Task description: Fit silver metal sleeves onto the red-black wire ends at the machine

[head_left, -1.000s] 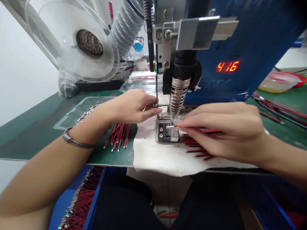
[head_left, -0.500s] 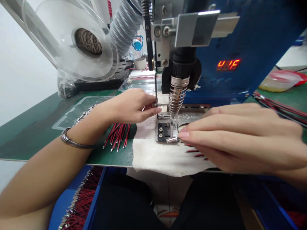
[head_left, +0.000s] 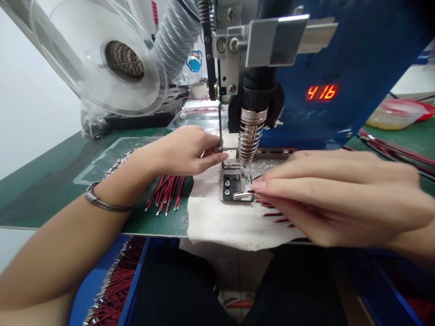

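Note:
My left hand (head_left: 190, 149) has thumb and fingertips pinched at the thin metal guide (head_left: 222, 148) left of the soldering head (head_left: 250, 136). Whatever lies between those fingertips is too small to make out. My right hand (head_left: 326, 190) pinches a wire with a silver metal end piece (head_left: 242, 195), which rests over the small black fixture plate (head_left: 228, 186) under the soldering tip. More red and black wires (head_left: 272, 214) lie on the white cloth (head_left: 220, 226), partly hidden by my right hand.
Loose red wires (head_left: 166, 192) lie left of the cloth. A clear plastic tray (head_left: 98, 163) is behind my left forearm. Blue bins (head_left: 134, 290) sit below the table edge. The blue machine (head_left: 306, 122) with a lit display stands behind; a fume hood (head_left: 84, 50) hangs upper left.
My right hand has shifted slightly left, and the silver end piece now lies flatter at the fixture. The display digits have changed. My left hand is almost unmoved.

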The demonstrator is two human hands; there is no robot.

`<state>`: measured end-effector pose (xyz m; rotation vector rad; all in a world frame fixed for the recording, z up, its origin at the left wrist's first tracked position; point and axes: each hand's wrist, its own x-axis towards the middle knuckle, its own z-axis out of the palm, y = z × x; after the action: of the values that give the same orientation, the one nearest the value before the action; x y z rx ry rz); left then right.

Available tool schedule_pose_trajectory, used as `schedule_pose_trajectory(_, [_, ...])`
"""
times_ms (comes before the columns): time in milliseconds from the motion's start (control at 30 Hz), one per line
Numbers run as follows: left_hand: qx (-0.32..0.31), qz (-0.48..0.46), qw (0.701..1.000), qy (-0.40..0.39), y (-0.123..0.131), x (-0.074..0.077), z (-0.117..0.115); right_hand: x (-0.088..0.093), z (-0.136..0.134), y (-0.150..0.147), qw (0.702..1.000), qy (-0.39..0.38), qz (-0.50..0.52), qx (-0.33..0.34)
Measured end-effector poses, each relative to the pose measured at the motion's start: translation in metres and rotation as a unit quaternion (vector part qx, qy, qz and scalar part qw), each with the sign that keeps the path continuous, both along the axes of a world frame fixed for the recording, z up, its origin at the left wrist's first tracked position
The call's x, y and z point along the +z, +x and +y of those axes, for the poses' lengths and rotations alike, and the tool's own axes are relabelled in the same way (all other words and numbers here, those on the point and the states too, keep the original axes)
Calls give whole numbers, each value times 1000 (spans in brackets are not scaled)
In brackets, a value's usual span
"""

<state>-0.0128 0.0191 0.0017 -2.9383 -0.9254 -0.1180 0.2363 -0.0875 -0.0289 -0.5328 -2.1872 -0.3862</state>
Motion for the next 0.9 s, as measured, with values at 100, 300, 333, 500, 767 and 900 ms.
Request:
schedule_pose_trajectory(100, [-2,2,1000,2,0,0,0,2,1,-2,1000,-8,-1,1])
schedule_pose_trajectory(300, [-11,-1,1000,9,-1,1,0,3,0,-2,1000,12,0,13])
schedule_pose_trajectory(333, [-12,-3,1000,8,-1,1,0,3,-1,-1,1000,10,-5,9])
schedule_pose_trajectory(500, [-11,-3,1000,14,-1,0,0,0,-2,4,999,-22,-26,5])
schedule_pose_trajectory(767, [-21,-1,999,25,-1,0,1,-4,-4,4,999,-42,-15,9])
schedule_pose_trajectory(900, [-22,1,999,28,-2,0,1,-5,-4,5,999,-40,-9,16])
